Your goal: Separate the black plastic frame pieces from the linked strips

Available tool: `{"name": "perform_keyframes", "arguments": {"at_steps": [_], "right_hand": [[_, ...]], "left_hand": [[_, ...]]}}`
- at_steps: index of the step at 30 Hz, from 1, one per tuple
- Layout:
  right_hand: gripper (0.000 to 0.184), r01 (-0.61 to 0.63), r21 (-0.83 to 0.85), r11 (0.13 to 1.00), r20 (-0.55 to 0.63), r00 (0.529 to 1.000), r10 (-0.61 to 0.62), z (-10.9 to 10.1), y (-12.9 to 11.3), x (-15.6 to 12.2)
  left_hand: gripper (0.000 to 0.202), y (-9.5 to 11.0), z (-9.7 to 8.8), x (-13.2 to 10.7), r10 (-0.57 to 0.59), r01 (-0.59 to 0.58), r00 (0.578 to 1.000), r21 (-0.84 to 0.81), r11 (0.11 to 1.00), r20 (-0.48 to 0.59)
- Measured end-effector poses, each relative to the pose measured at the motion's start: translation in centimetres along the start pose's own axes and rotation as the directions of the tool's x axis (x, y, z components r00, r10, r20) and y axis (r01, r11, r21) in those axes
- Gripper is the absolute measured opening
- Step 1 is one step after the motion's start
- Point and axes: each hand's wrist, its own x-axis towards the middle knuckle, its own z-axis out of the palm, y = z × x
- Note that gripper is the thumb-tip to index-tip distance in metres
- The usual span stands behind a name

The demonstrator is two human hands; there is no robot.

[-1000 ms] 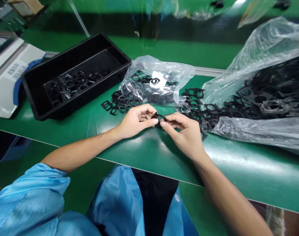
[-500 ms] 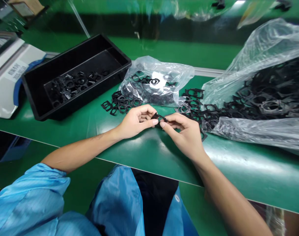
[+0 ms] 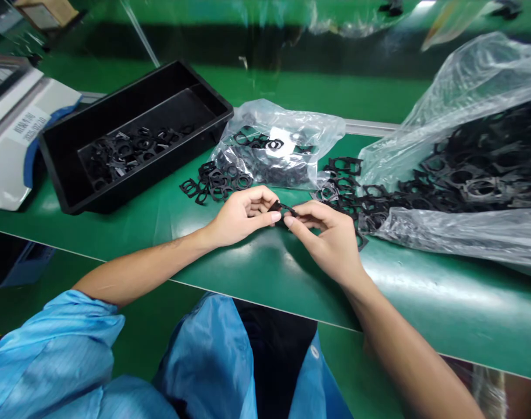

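A small black plastic part is pinched between both hands above the green table. My left hand has thumb and fingers closed on its left end. On the other end, my right hand grips it the same way; the fingers cover much of its shape. Just behind my left hand lies a small pile of black ring-shaped parts. Beyond the hands sits a clear plastic bag with more black parts and a white label inside. Loose black frame parts lie behind my right hand.
A black tray at the back left holds several black parts. Left of it stands a white and blue machine with a label. On the right, a large open plastic bag spills black frames. The table's front edge runs close to my body.
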Motion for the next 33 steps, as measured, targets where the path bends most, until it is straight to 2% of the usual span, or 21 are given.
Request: {"name": "perform_keyframes", "arguments": {"at_steps": [9,25,33], "right_hand": [[0.016,-0.007,-0.014,1.0,0.002,1.0,0.007,-0.07,0.04,-0.07],[0.008,0.022,0.015,1.0,-0.004,1.0,-0.022,-0.03,-0.02,0.02],[0.021,-0.064,0.062,0.996,-0.012,0.998,0.065,-0.09,0.3,0.16]], "left_hand": [[0.033,0.1,-0.02,0.0,-0.015,0.014,1.0,0.032,0.999,0.015],[0.033,-0.02,0.02,-0.03,0.001,-0.001,1.0,0.023,1.0,0.007],[0.035,-0.13,0.04,0.01,0.02,-0.02,0.999,0.015,1.0,-0.031]]}}
